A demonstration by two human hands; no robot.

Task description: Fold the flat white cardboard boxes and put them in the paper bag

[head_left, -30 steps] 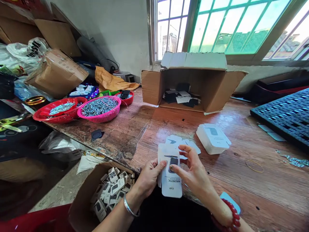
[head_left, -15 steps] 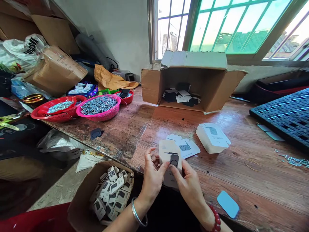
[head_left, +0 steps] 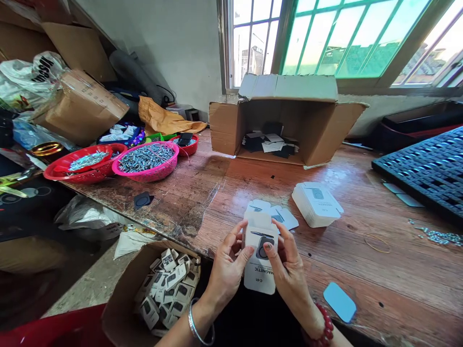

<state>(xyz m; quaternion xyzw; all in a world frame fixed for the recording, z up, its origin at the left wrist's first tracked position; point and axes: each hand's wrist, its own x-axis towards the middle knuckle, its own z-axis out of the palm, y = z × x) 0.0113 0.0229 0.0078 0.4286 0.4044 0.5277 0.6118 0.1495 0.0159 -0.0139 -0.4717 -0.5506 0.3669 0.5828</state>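
Note:
Between my hands is a white printed card box [head_left: 259, 277] with "MAGNETIC" and "C-01" on it and a picture of a dark device. Its top flap stands up and its lower flap hangs toward me. My left hand [head_left: 231, 258] grips its left edge, thumb on the front. On the right edge, my right hand [head_left: 287, 262] holds it with the thumb over the picture. Just behind lie a few flat white box blanks [head_left: 285, 218]. To their right is a stack of the same blanks [head_left: 317, 205].
An open carton [head_left: 224, 130] with black and white pieces stands by the window. Baskets of metal parts [head_left: 146, 161] sit at left. Below is a carton of filled-looking small boxes [head_left: 168, 289]. A blue rounded plate [head_left: 340, 302] lies near the front edge, a black grid tray [head_left: 427, 168] at right.
The box blank has been tilted and squeezed into a box shape, its printed front and lower flap now facing up. My hands have shifted to its two sides. The view moved slightly.

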